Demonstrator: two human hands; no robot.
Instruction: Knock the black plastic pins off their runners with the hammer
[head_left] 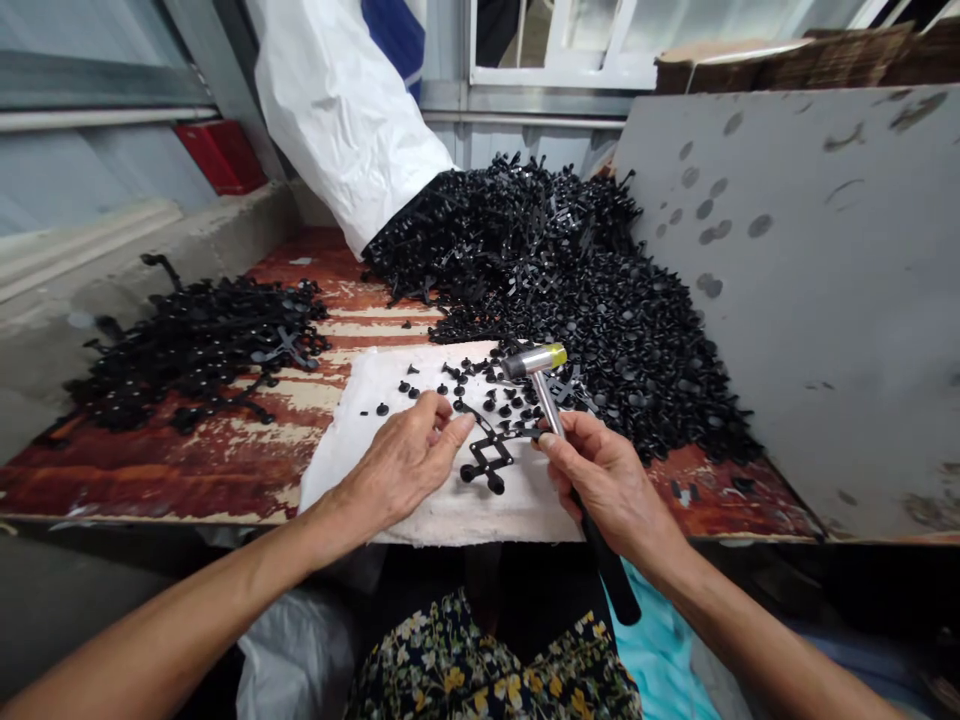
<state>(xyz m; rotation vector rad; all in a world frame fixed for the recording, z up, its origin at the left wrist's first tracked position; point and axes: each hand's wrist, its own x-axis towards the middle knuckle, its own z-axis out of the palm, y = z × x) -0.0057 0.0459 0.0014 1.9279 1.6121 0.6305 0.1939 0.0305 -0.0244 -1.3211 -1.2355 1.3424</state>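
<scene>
A small black lattice of crossed, riveted links (491, 452), with round pads on its ends, lies over the white cloth (420, 520). My left hand (412, 455) is closed at its upper left arm, thumb and fingers pinching near the end; the exact contact is partly hidden. My right hand (600, 475) is wrapped round a small hammer (551, 400) with a metal head, one dark face and one yellow face. The hammer's head points up and its black grip hangs below the hand. The lattice's right arm reaches close to my right fingertips. Several loose black studs (491, 400) are scattered on the cloth.
Behind the cloth rises a large heap of black parts (540, 230), spilling from a white sack (345, 120). To the left, black linkages form a smaller pile (202, 350) on the worn red tabletop (247, 480). A grey board (810, 280) stands along the right.
</scene>
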